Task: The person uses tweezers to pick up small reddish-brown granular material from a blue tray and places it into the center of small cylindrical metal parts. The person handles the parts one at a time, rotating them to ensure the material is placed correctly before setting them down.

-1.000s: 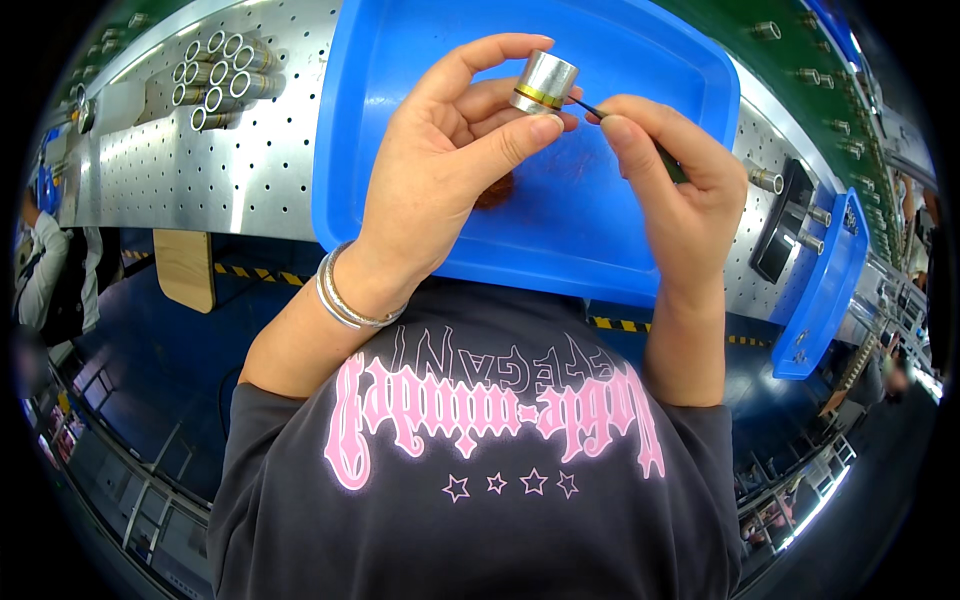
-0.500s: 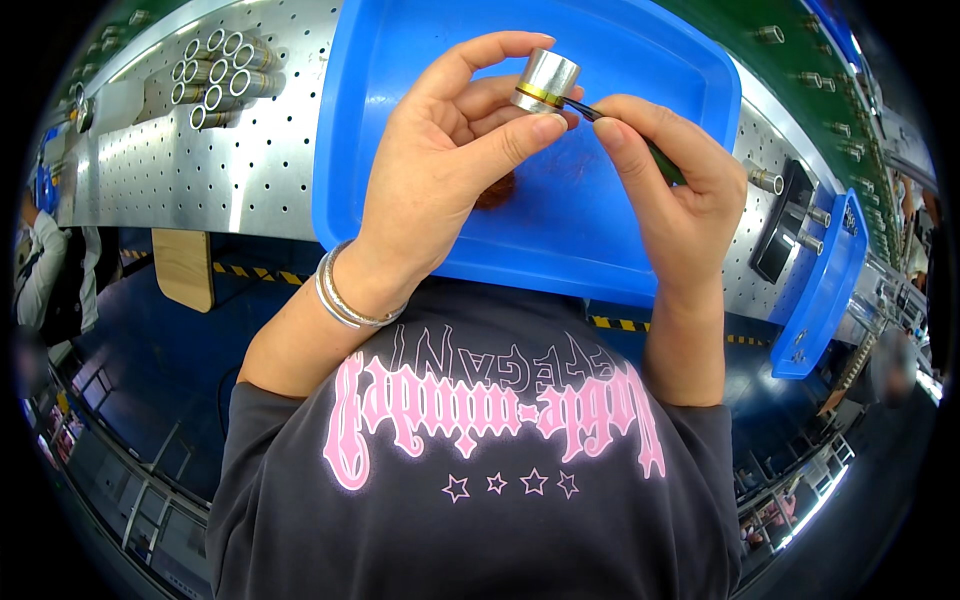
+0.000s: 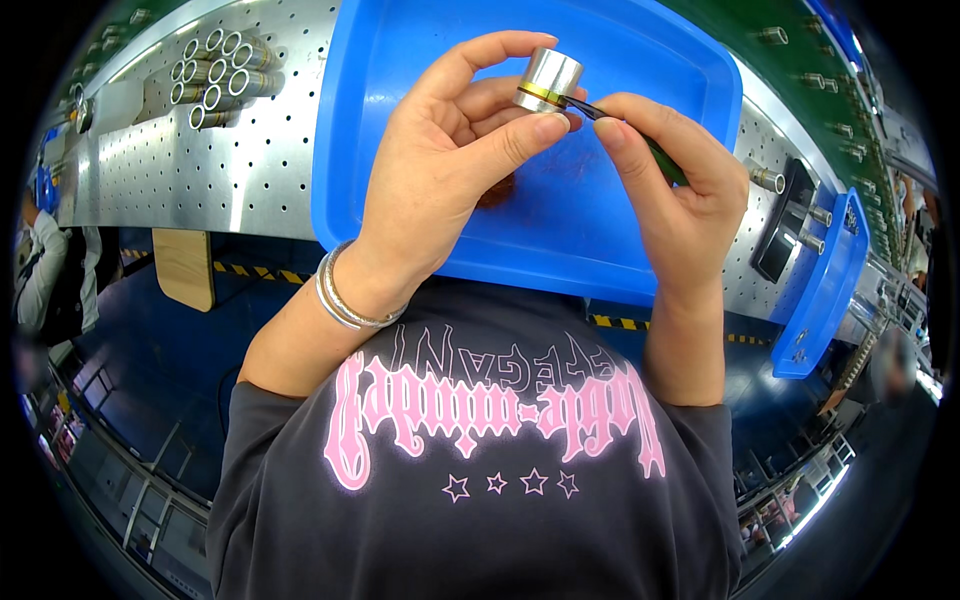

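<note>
1. The sleeve (image 3: 556, 70), a short silver cylinder with a yellow band (image 3: 541, 93) near its lower end, was found held over the blue tub (image 3: 324, 170).
2. The left grip (image 3: 428, 145) was closed about it: forefinger at the upper rim, thumb near the lower end, other fingers behind.
3. The right grip (image 3: 688, 185) was narrow, pinching a slim dark tool (image 3: 667, 163) between thumb and forefinger.
4. Governing relation: the sleeve lay up and to the left of the right grip. Its long axis ran up the view, top leaning slightly right; the tool slanted across that axis, its tip at the band's right end. Contact appeared likely but was too small to confirm.
5. The left grip was the nearer, being on the sleeve itself; the right reached it only through the tool.
6. Similar cylinders (image 3: 220, 75) stood grouped on the perforated counter (image 3: 265, 165), left of the tub.
</note>
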The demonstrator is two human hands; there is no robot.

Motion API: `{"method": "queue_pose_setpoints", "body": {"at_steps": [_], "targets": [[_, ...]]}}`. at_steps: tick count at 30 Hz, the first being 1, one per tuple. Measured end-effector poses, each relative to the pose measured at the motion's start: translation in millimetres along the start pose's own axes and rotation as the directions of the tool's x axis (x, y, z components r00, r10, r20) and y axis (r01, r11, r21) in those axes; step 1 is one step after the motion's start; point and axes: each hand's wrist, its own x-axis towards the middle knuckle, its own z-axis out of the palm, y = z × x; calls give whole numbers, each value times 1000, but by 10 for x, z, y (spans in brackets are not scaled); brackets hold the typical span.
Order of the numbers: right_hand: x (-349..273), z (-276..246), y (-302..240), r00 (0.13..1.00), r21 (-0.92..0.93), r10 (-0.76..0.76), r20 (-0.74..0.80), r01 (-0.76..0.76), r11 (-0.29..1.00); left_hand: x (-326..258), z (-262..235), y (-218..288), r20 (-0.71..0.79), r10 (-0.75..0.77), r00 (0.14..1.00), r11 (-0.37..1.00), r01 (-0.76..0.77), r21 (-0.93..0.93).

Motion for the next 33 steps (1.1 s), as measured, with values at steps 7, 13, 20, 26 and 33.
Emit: {"method": "queue_pose_setpoints", "body": {"at_steps": [7, 13, 20, 26, 33], "targets": [[-9, -81, -33, 976, 142, 211, 44, -215, 966, 1, 10, 2, 3, -9, 1000, 1000, 9, -30], [124, -86, -42, 913, 346, 290, 286, -380, 858, -11, 67, 15, 112, -106, 988, 994, 109, -21], [958, -459, 643, 963, 10, 254, -93, -254, 967, -30, -95, 119, 318, -56, 947, 745, -172, 644], [1522, -931, 1763, 952, -566, 239, -194, -307, 765, -83, -7, 151, 396, 256, 882, 339, -465, 818], [1511, -604, 1395, 978, -520, 35, -206, -140, 843, -87, -93, 199, 128, 199, 972, 713, -233, 661]]}}
